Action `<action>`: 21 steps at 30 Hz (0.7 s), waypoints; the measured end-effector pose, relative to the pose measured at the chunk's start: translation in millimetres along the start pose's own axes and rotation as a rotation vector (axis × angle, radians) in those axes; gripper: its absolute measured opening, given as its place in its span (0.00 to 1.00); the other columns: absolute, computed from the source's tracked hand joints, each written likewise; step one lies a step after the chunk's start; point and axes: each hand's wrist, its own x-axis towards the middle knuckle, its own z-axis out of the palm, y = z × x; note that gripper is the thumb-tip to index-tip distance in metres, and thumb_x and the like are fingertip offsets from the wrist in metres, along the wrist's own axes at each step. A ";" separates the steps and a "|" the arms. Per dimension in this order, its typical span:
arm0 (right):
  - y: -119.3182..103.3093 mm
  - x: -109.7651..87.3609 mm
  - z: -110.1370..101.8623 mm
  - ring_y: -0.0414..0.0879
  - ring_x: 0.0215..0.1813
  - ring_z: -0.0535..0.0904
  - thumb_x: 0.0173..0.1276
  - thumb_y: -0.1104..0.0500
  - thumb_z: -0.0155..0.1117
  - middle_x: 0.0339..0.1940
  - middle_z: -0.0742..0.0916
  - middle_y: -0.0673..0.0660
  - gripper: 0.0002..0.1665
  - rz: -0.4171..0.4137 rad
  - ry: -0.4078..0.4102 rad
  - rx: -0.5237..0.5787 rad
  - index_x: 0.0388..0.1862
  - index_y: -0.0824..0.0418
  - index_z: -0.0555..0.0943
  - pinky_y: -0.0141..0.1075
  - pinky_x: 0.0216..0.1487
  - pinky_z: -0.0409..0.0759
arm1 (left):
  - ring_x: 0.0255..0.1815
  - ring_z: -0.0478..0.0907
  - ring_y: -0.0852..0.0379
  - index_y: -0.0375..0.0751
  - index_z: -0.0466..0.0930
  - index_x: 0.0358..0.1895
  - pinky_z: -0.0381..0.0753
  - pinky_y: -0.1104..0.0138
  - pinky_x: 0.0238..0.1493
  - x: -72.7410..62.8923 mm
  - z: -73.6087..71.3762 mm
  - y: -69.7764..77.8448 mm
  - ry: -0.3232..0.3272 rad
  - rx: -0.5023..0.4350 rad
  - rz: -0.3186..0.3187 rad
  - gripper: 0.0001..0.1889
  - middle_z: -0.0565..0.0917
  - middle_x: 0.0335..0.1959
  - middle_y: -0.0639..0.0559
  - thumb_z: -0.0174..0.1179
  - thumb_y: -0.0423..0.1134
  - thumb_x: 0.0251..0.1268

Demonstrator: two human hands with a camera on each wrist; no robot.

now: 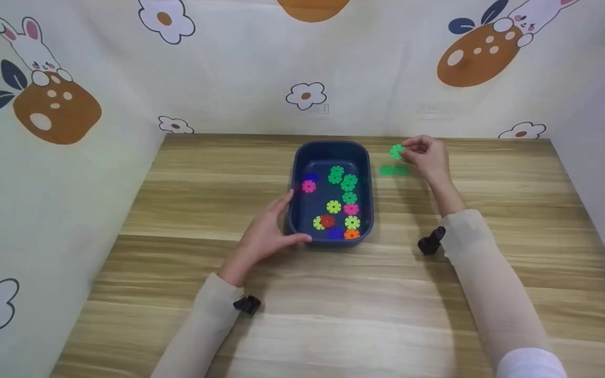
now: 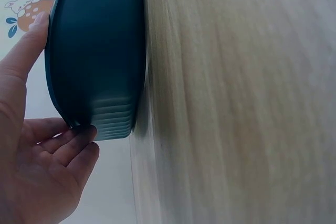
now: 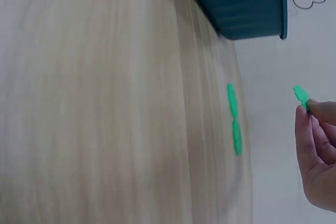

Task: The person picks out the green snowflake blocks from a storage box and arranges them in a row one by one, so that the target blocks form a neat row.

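Note:
A deep blue plastic box (image 1: 331, 152) stands on the table with colourful notched plastic discs inside, green, yellow, pink, red, blue and orange. My left hand (image 1: 266, 233) holds its near left corner, thumb on the near rim and fingers along the left side; the left wrist view shows those fingers (image 2: 79, 148) bent against the box wall. Right of the box, my right hand (image 1: 428, 160) pinches a green notched disc (image 1: 396, 151) between thumb and fingertips, raised above the table. Below it, two green discs (image 1: 387, 170) lie end to end; whether they are linked is unclear.
The wood-grain table (image 1: 202, 199) reaches back to a patterned cloth wall (image 1: 239, 73) with rabbits and flowers. Similar cloth rises along the left side, and a pale wall (image 1: 602, 184) borders the right. A black wrist device (image 1: 431, 241) sits at each sleeve.

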 end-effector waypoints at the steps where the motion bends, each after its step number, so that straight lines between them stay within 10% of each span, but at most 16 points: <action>1: 2.1 0.2 -2.3 0.29 0.30 0.80 0.65 0.69 0.66 0.25 0.81 0.40 0.15 0.005 0.009 -0.008 0.49 0.76 0.80 0.20 0.37 0.84 | 0.79 0.59 0.42 0.54 0.53 0.80 0.63 0.45 0.76 -0.1 -0.2 0.1 -0.001 -0.001 0.000 0.58 0.60 0.80 0.44 0.76 0.61 0.46; 21: 33.8 0.9 -29.1 0.29 0.31 0.79 0.66 0.67 0.67 0.26 0.83 0.40 0.16 0.187 0.016 -0.136 0.52 0.72 0.80 0.20 0.39 0.83 | 0.80 0.58 0.43 0.53 0.53 0.80 0.63 0.45 0.76 0.5 0.0 -1.2 0.007 -0.014 0.018 0.57 0.60 0.80 0.44 0.76 0.60 0.46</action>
